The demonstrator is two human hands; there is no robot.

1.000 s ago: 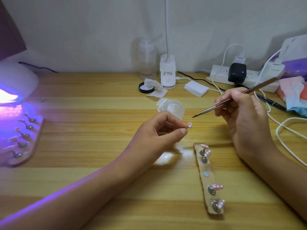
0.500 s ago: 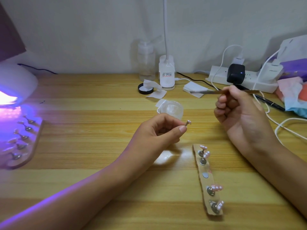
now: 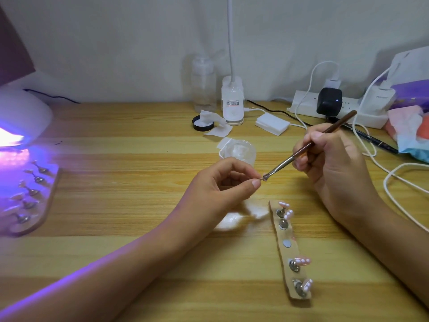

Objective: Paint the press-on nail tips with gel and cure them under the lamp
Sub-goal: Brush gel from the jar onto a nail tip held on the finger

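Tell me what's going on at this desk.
A person is painting press-on nails. The left hand pinches one nail tip, and the right hand holds a brush with its bristles at that tip. More tips sit on a holder strip nearby. A second strip lies by the lit curing lamp.

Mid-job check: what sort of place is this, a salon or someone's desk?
Most likely a home desk set up for nail work, not a salon: a lit curing lamp at far left, a cluttered power strip at the back by the wall, and a strip holder carrying nail tips.
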